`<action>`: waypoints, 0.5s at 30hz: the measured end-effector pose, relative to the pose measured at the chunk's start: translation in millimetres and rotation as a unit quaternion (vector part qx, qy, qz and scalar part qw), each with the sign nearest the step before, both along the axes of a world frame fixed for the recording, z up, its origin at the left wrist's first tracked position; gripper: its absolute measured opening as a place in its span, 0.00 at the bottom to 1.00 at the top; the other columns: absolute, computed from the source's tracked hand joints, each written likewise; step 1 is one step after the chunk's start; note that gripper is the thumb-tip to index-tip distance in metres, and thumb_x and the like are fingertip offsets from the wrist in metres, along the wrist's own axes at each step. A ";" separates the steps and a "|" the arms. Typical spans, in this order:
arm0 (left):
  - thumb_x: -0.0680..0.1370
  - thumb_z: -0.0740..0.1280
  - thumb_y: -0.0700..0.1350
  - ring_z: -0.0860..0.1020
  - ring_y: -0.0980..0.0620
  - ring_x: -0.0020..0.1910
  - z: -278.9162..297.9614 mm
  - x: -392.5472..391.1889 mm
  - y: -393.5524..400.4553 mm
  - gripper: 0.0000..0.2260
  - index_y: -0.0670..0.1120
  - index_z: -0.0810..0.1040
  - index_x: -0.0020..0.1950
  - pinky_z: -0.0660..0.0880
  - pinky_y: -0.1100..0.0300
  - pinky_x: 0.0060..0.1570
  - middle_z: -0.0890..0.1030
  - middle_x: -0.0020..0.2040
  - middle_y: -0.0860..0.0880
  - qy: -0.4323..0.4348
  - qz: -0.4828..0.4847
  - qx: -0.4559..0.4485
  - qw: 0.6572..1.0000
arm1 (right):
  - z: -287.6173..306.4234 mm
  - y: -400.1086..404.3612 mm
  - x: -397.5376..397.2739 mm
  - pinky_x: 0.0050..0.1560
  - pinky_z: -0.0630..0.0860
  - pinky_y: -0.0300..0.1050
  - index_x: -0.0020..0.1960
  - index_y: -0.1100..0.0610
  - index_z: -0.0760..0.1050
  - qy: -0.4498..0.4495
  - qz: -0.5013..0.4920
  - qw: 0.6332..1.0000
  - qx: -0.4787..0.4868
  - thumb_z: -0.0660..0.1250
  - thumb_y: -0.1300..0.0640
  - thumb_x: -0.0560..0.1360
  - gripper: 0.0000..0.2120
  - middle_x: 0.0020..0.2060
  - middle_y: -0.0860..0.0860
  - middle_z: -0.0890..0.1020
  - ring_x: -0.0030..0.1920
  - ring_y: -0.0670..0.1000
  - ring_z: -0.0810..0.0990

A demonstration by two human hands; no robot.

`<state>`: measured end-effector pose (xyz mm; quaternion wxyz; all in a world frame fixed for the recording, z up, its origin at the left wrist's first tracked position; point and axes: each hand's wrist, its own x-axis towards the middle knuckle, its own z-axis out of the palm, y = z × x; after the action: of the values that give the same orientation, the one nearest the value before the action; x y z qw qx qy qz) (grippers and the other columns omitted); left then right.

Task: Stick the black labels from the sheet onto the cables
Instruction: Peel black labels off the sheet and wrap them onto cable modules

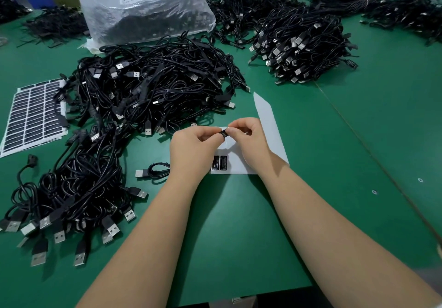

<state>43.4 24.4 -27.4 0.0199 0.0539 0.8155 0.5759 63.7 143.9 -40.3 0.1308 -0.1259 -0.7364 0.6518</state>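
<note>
Arms: both reached forward over the desk (239, 224).
Left hand (193, 150): fingers curled, pinching a black label (224, 132).
Right hand (248, 140): pinched the same label (thumb on top), above the sheet (270, 121).
Cables (153, 85): heaped left of the sheet.

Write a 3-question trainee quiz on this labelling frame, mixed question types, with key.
1. True or false: two black labels are left on the near-empty backing sheet under the hands.
2. Which hands hold the black label over that sheet? A) left only B) right only C) both
3. Fill in: the full sheet of labels lies at the table's ___ edge, beside the big cable pile.

Key
1. True.
2. C: the left hand and the right hand pinch it between their fingertips.
3. Left.
</note>
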 end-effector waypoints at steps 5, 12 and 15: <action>0.71 0.71 0.42 0.78 0.64 0.33 -0.8 -0.5 -0.7 0.10 0.59 0.82 0.37 0.73 0.64 0.38 0.83 0.34 0.60 0.003 -0.002 -0.002 1.000 | -1.0 0.5 -1.6 0.37 0.67 0.25 0.42 0.53 0.73 -0.007 -0.002 1.000 0.020 0.65 0.62 0.78 0.07 0.40 0.42 0.71 0.37 0.40 0.71; 0.71 0.71 0.42 0.78 0.63 0.35 -1.5 0.1 1.8 0.14 0.62 0.80 0.33 0.75 0.62 0.39 0.81 0.34 0.65 0.023 0.000 -0.027 0.999 | 0.2 4.2 -2.4 0.34 0.66 0.24 0.48 0.57 0.73 -0.045 0.022 0.998 0.029 0.62 0.60 0.80 0.03 0.41 0.48 0.73 0.38 0.41 0.70; 0.71 0.70 0.43 0.79 0.61 0.37 -0.8 1.0 2.4 0.14 0.62 0.79 0.32 0.75 0.62 0.38 0.81 0.34 0.66 0.027 0.002 -0.042 0.999 | 0.1 2.7 -3.4 0.36 0.66 0.24 0.47 0.57 0.73 -0.046 0.016 0.998 0.036 0.62 0.60 0.79 0.03 0.40 0.47 0.73 0.39 0.43 0.70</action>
<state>44.4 26.9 -28.2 -0.0011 0.0665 0.8394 0.5394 60.3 146.6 -40.2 0.0907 -0.1389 -0.7666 0.6203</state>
